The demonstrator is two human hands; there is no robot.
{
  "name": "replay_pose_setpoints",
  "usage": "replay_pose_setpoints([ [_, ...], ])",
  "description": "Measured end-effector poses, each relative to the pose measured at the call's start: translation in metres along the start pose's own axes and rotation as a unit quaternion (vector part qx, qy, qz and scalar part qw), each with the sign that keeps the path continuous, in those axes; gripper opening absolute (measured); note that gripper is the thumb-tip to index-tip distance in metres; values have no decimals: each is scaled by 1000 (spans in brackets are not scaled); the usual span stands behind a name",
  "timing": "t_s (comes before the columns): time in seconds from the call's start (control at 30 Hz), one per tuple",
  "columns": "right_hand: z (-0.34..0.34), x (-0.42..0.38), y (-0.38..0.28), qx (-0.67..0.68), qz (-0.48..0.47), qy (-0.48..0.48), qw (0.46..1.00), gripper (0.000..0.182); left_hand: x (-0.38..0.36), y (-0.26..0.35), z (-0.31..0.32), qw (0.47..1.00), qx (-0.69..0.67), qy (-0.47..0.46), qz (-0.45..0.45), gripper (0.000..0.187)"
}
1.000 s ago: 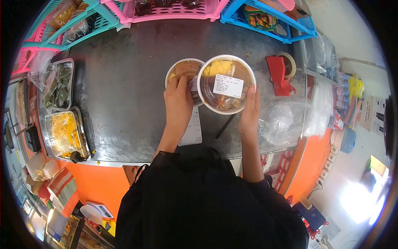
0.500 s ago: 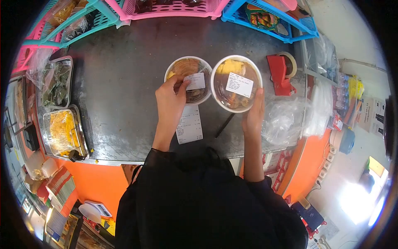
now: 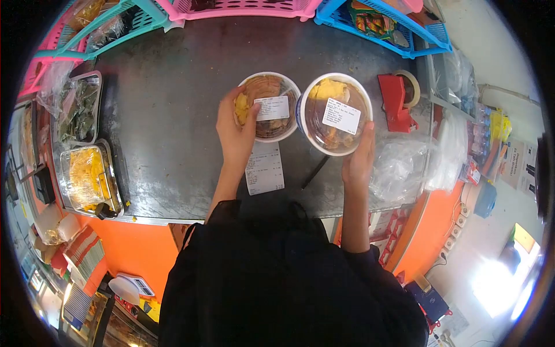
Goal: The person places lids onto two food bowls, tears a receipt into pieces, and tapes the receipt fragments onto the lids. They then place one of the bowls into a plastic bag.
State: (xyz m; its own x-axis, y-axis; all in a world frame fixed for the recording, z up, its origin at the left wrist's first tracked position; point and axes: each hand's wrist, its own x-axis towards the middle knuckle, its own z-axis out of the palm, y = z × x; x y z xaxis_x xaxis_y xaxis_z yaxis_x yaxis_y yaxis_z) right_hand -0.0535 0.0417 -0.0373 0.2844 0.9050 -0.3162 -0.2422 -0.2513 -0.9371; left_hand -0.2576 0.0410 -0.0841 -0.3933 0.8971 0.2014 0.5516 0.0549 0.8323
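So, both hands occupied: left hand curled round the left edge of the left bowl, thumb over the lid just beside its white label; right hand gripping the right bowl at its lower right edge. Bowls sit side by side, upper center of frame, both under clear lids, brown and yellow food visible inside. Right one is tilted, a strip of its left wall shows, printed label stuck on the lid. Can't tell if the left bowl rests on the desk

Just below the left bowl, center of frame: printed receipt. Black pen below the right bowl. Right of that: red tape dispenser, crumpled clear bag under it in frame

Left side of frame: tray of leaves, yellow food in a wrapped container below it. Top edge, left to right: teal basket, pink basket, blue basket
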Motion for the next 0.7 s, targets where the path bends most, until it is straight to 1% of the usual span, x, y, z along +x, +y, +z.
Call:
replay_pose_setpoints([
  [0.03,1,0,0,4,4,-4,1000,51,0,-3,2,992,-113,-31,-55,29],
  [0.13,3,-2,-2,5,10,-9,1000,51,-2,-8,5,992,-120,-7,-42,27],
  [0.27,2,-1,-2,-4,-1,-13,1000,51,-2,-11,6,994,-103,-13,-33,27],
  [0.33,2,0,-1,-6,1,3,1000,51,1,-8,8,963,-244,-7,-117,29],
  [0.37,2,0,-1,-7,2,3,1000,51,2,-1,8,962,-245,-7,-119,29],
  [0.43,3,-1,-1,-7,12,10,1000,51,6,15,6,991,-75,-6,-107,33],
  [0.57,4,-1,0,-8,5,8,1000,51,8,9,14,990,-75,5,-123,39],
  [0.63,5,0,0,-13,7,2,1000,49,6,5,14,991,-96,19,-96,36],
  [0.67,5,0,1,-13,8,2,1000,49,6,3,15,990,-96,19,-97,36],
  [0.7,4,0,1,-8,3,-1,1000,49,5,0,16,991,-96,27,-90,32],
])
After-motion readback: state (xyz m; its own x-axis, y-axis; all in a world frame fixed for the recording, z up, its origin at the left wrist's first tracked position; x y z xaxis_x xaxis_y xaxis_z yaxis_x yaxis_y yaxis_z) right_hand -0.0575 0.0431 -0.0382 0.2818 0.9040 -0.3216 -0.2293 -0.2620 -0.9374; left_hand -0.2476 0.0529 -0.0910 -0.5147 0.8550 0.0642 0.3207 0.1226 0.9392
